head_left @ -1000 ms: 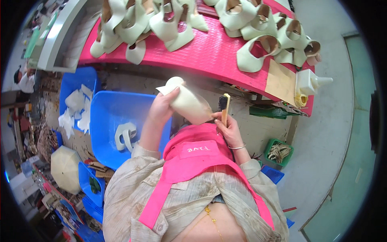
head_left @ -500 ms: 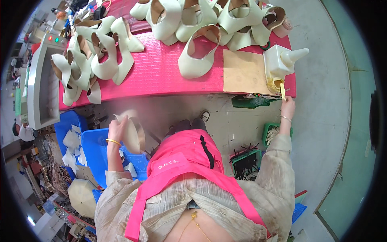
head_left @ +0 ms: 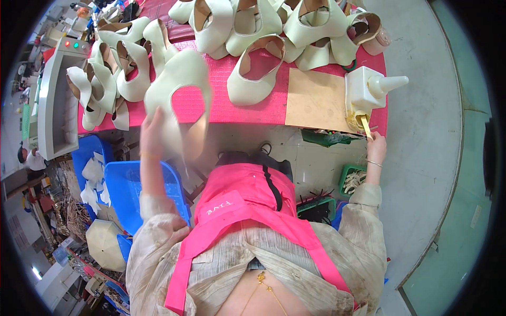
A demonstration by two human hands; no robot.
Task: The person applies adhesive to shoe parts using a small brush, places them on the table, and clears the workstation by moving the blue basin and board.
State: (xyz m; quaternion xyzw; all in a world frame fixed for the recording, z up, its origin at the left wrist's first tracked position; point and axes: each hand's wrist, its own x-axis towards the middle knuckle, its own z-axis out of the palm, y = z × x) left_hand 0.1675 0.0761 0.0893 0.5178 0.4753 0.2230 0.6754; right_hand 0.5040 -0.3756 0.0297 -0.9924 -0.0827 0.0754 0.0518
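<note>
The bench (head_left: 232, 113) in front of me is covered in pink and is the largest thing here, with pale shoe pieces (head_left: 247, 90) grouped across it. At its left end is a grey machine (head_left: 45, 113) with a red and a green light. A blue tub (head_left: 126, 188) sits low on my left, partly hidden behind my forearm. Towards the right end of the bench lies a flat brown board (head_left: 315, 97). Near the bench's front edge I hold up a shoe piece (head_left: 171, 68), tilted and blurred, gripped at its side in my left hand (head_left: 152, 131); I can't tell whether it touches the bench. Just beside the board is a white bottle (head_left: 361, 87) with its cone tip facing right. My right hand (head_left: 376, 147) is closed narrowly around a thin yellow stick (head_left: 366, 126), whose far end meets a yellow-smeared opening (head_left: 359, 116) below the bottle.
</note>
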